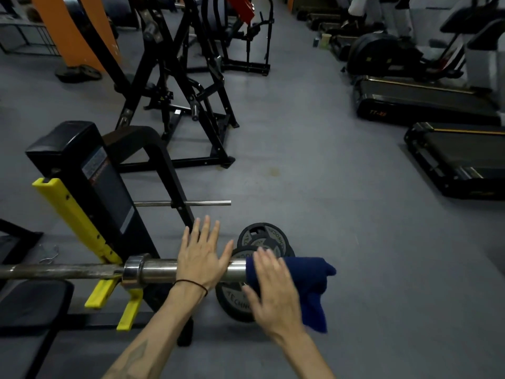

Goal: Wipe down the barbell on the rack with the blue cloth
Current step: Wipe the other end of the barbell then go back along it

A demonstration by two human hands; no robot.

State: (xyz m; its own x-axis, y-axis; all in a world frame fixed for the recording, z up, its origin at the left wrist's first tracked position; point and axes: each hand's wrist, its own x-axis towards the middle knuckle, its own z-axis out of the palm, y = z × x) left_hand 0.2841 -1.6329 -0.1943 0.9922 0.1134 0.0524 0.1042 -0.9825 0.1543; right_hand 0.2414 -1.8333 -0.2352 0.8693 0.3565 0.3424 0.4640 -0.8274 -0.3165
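Observation:
The steel barbell lies across the rack's yellow hooks, its sleeve pointing right. A dark blue cloth is draped over the sleeve's right end and hangs down below it. My left hand is spread flat with straight fingers over the sleeve, just left of the cloth. My right hand is blurred, with relaxed fingers lying against the cloth's left part. Neither hand visibly curls round anything.
Black weight plates lie stacked on the grey floor under the sleeve. The black rack upright with a thin plate peg stands to the left. Another black machine stands behind. Treadmills line the right side.

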